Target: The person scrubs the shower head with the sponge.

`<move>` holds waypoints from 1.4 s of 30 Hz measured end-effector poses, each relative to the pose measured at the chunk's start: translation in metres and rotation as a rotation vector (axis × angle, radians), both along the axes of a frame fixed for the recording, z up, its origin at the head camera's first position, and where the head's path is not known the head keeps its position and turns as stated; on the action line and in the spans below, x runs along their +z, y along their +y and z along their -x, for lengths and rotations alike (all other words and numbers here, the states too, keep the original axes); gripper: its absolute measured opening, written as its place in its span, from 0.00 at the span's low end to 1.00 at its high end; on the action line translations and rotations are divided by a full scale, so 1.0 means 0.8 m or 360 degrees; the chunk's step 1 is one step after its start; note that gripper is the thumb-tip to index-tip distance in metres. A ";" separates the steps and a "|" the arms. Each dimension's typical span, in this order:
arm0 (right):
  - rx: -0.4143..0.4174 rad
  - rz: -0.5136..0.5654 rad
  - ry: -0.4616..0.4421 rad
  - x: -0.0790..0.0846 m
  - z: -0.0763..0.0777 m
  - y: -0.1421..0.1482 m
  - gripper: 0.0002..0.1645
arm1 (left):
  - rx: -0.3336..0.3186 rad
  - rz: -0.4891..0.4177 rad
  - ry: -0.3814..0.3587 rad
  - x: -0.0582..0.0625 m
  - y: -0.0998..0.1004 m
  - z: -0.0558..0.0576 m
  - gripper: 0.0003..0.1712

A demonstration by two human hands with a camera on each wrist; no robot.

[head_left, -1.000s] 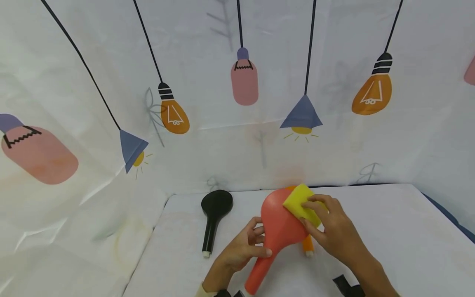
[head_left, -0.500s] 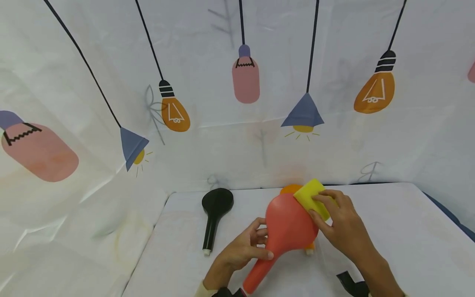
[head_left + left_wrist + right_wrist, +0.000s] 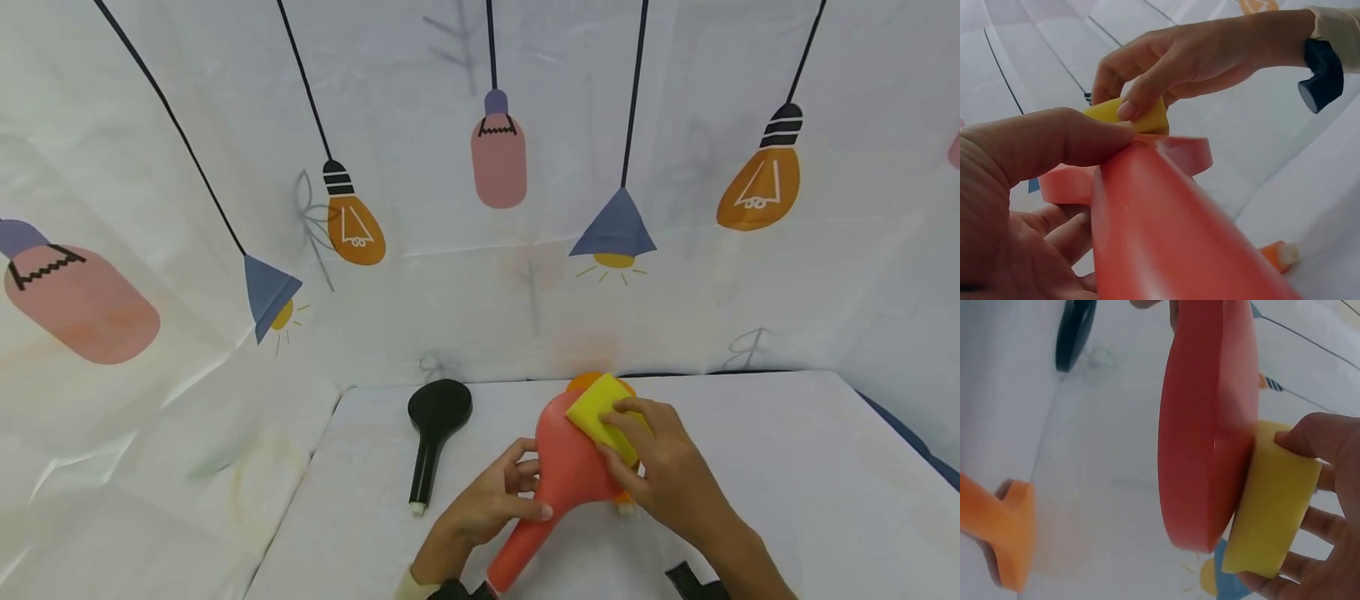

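Note:
A coral-red shower head point(image 3: 566, 458), with a broad round head and a thick handle, is held tilted above the table. My left hand point(image 3: 498, 496) grips it where the handle meets the head, thumb on top and fingers curled beneath. My right hand point(image 3: 671, 458) pinches a yellow sponge point(image 3: 598, 410) between thumb and fingers. In the right wrist view the flat side of the sponge point(image 3: 1272, 506) lies against the face of the shower head point(image 3: 1191, 444). From the left wrist, the handle point(image 3: 1154, 231) fills the foreground.
A black shower head point(image 3: 438, 417) with a whitish end lies on the white table point(image 3: 787, 467) at the left. Behind the red one lies an orange shower head point(image 3: 583, 382), partly hidden. A white sheet point(image 3: 420, 317) printed with lamps hangs behind the table.
The sponge first slid right toward the red head's edge, then came back left and down across its face. The left hand keeps its grip, and the red head shifted slightly right.

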State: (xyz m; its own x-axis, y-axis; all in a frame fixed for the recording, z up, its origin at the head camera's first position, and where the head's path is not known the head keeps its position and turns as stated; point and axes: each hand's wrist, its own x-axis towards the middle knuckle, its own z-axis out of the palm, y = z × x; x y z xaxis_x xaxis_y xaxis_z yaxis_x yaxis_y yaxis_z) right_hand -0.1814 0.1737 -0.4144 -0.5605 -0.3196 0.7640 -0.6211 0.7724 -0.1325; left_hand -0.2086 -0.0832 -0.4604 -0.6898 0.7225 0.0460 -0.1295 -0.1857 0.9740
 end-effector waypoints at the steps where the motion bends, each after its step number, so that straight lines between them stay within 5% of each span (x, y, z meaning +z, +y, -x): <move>1: 0.0018 0.0001 0.0006 -0.001 -0.001 -0.005 0.32 | 0.0008 0.0005 -0.0009 -0.001 0.000 0.000 0.35; 12: 0.0114 -0.0063 -0.0082 -0.015 -0.020 -0.047 0.28 | 0.0103 0.0027 -0.0073 -0.006 -0.002 0.001 0.35; 22: 0.0355 -0.0151 0.0154 -0.020 -0.025 -0.065 0.20 | 0.0109 -0.0039 -0.0014 -0.005 -0.001 0.001 0.36; 25: 0.0331 -0.0216 0.0115 -0.019 -0.026 -0.063 0.12 | 0.0125 0.0003 -0.0007 -0.007 -0.001 0.000 0.36; 30: 0.0299 -0.0253 0.0083 -0.020 -0.024 -0.059 0.22 | 0.0152 0.0069 0.0016 -0.009 -0.001 0.000 0.37; 39: 0.0210 -0.0197 0.0060 -0.021 -0.015 -0.052 0.11 | 0.0211 0.0204 0.0097 -0.010 0.008 -0.003 0.39; 42: 0.0151 -0.0141 0.0089 -0.020 -0.011 -0.047 0.22 | 0.0200 0.0223 0.0089 -0.010 0.012 -0.004 0.42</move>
State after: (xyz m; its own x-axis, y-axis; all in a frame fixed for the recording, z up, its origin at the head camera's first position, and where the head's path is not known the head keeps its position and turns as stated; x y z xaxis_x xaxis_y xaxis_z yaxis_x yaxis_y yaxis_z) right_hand -0.1729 0.1359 -0.4306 -0.4818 -0.4369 0.7596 -0.6965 0.7169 -0.0294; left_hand -0.2056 -0.0737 -0.4681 -0.7741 0.6331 -0.0081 -0.0588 -0.0591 0.9965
